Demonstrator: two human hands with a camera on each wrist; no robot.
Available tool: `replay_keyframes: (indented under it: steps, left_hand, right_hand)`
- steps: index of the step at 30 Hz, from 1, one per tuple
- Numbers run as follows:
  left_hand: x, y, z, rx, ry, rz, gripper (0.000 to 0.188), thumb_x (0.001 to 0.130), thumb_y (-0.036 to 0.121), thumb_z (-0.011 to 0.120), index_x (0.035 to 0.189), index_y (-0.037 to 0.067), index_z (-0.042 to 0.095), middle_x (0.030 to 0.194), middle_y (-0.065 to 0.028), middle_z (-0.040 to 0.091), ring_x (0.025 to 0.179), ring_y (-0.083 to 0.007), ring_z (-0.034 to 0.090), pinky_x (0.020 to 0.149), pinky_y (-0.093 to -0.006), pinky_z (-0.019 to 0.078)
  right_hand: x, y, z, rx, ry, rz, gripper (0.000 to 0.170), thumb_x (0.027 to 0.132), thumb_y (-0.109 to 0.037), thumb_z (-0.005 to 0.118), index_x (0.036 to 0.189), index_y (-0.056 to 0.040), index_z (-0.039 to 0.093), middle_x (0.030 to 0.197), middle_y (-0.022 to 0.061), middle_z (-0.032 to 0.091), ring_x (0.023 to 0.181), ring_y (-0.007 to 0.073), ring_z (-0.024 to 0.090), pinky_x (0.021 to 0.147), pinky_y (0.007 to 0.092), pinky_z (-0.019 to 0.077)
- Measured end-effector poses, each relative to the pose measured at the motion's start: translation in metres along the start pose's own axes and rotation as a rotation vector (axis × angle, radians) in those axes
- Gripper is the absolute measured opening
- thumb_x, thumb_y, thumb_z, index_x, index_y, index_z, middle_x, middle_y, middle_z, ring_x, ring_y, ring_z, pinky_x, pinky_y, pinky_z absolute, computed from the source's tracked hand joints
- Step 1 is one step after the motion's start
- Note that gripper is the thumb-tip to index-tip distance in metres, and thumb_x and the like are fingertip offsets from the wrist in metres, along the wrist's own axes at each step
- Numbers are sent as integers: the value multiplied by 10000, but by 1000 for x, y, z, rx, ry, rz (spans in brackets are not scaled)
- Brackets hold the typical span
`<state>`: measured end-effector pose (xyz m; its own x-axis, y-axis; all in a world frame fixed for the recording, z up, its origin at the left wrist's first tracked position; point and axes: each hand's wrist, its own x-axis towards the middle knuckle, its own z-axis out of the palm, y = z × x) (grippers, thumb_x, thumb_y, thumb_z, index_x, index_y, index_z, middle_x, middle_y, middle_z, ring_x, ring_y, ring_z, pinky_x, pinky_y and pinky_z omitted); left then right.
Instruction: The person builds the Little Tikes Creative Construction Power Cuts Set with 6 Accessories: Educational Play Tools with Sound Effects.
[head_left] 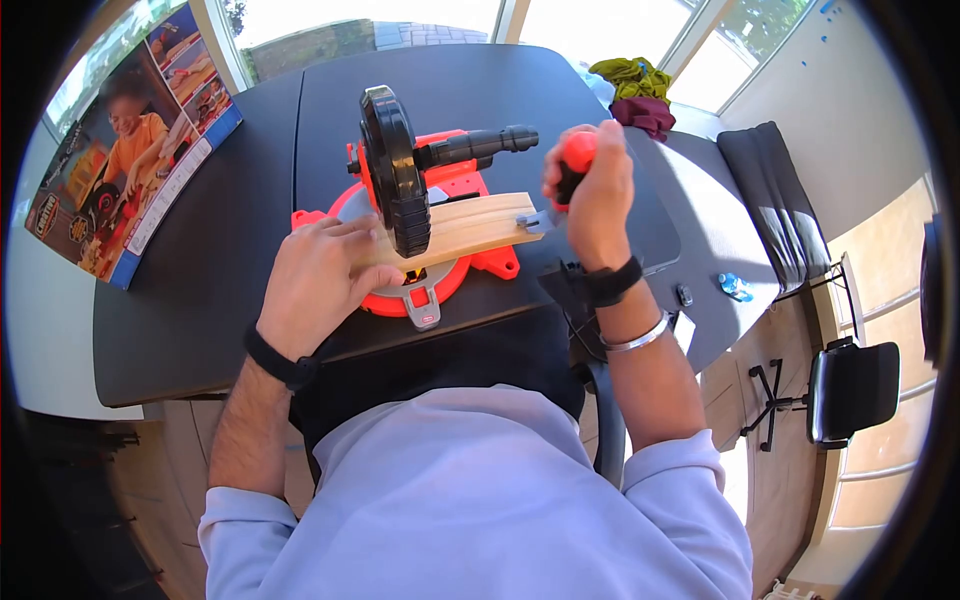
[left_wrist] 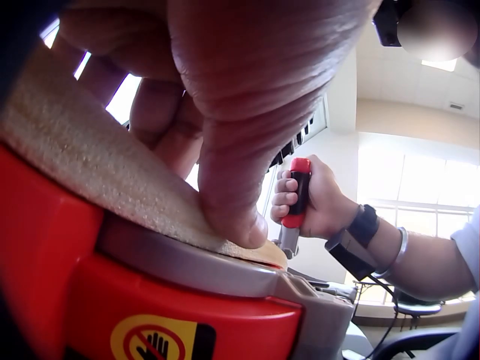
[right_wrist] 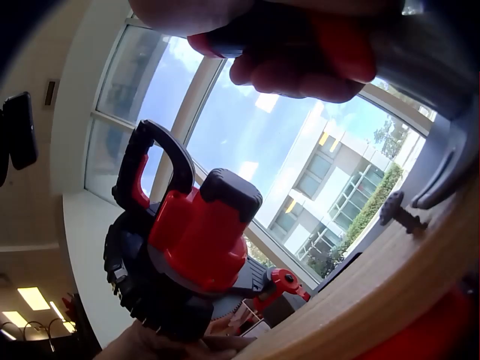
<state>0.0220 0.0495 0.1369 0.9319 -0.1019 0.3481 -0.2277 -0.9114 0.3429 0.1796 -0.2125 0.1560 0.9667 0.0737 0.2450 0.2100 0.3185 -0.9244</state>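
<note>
A toy miter saw with a red base [head_left: 490, 262] and a black round guard [head_left: 400, 180] stands on the table, a light wooden plank [head_left: 480, 222] lying across it. My left hand [head_left: 320, 280] holds the plank left of the guard, thumb [left_wrist: 236, 217] on its near edge and fingers bent over the far side. My right hand [head_left: 605, 200] grips the red and black handle of a toy claw hammer [left_wrist: 299, 191]. Its grey claw head [head_left: 540, 221] is at the plank's right end, close beside a small grey screw [right_wrist: 401, 214] that sticks up from the wood.
A printed toy box [head_left: 125, 150] stands at the table's left. Green and maroon cloths [head_left: 640, 100] lie at the back right. On the right are a small water bottle [head_left: 735, 287] and a dark small object [head_left: 684, 294]. An office chair [head_left: 853, 393] stands beyond the table.
</note>
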Motion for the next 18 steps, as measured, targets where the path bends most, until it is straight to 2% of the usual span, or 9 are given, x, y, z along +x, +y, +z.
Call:
replay_keyframes:
  steps: [2,4,5,9,11,14,18]
  left_hand:
    - [0,0,0,4,0,-3,560,809,401,852,1174,-13,760,1054,-175,778,953,-362,716,873,-452,568]
    - [0,0,0,19,18,1,410,835,360,845,1112,64,789,1001,-152,770,941,-353,715,846,-440,576]
    - [0,0,0,21,20,-2,410,835,360,845,1112,64,789,1001,-152,770,941,-353,715,846,-440,576]
    - [0,-4,3,64,9,38,403,834,371,834,1097,69,788,968,-124,769,943,-329,716,836,-437,574]
    - [-1,-4,4,80,8,46,403,833,372,831,1094,69,786,956,-118,768,943,-324,716,833,-436,574]
    - [0,-1,3,63,15,15,406,838,375,826,1102,71,781,945,-118,766,939,-325,714,832,-439,573]
    - [1,-1,3,69,4,21,401,844,374,822,1113,80,780,948,-119,765,933,-328,710,829,-444,570]
  right_hand:
    - [-7,3,9,-243,-165,-174,632,1150,-502,327,816,-32,587,656,53,586,550,124,532,537,278,441]
    - [-8,5,15,-244,-187,-204,632,1152,-503,340,822,-27,593,653,48,581,554,117,527,540,273,437]
    - [-9,6,17,-245,-202,-231,633,1154,-505,353,828,-22,600,650,43,576,559,109,521,542,269,432]
    - [-8,3,14,-283,-259,-253,617,1153,-490,357,839,-20,604,660,48,582,568,107,514,546,269,426]
    - [-5,3,11,-196,-326,-194,609,1153,-477,360,830,-21,603,658,49,588,565,107,509,549,270,423]
    - [-6,-1,12,-211,-364,-175,615,1151,-477,360,813,-25,603,648,48,587,559,108,502,552,271,419]
    - [-3,3,15,-231,-277,-166,634,1149,-494,352,801,-27,601,640,41,581,565,108,504,555,272,420]
